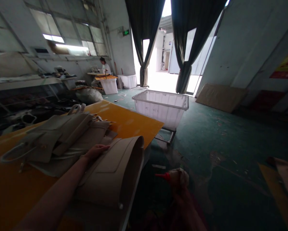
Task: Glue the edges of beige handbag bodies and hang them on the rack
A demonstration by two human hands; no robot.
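Observation:
An unfinished beige handbag (110, 163) lies on its side at the near edge of the orange-yellow table (129, 125), its open mouth facing right. My left hand (96, 152) grips its far side, with the fingertips partly hidden. Over the floor, to the right of the table edge, my right hand (179, 189) is closed around a squeeze bottle (177, 176) with a red pointed nozzle (162, 175) aimed left at the bag's mouth. This hand is dark and its fingers are hard to make out. Left of the held bag lies a pile of beige bag pieces (66, 134), some with handles.
A white plastic bin (158, 109) on a metal stand is just beyond the table corner. Farther back, a person (105, 66) sits at a work table near another white bin (109, 86). Brown board (221, 98) leans on the right wall. Dark curtains (146, 32) frame the bright doorway.

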